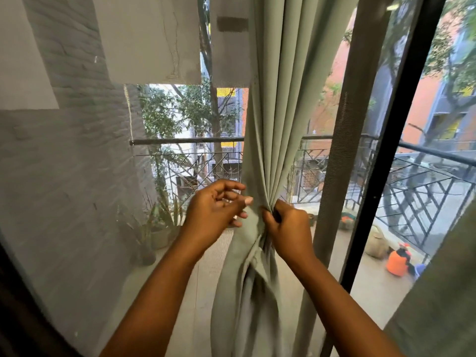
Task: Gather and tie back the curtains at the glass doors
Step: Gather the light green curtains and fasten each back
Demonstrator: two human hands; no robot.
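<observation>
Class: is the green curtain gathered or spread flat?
Gathered: the right hand grips the green curtain bunched into pleats; no tie is visible.

Balcony floor [371,276] — potted plant [164,222] left, orange container [396,262] right.

Both bare forearms reached up and forward from the bottom of the frame, converging at mid-height. The right hand [288,228] was clenched, knuckles up, fingers curled tight around gathered cloth. The left hand [219,207] hovered just beside it, fingers loosely curled, thumb extended.
</observation>
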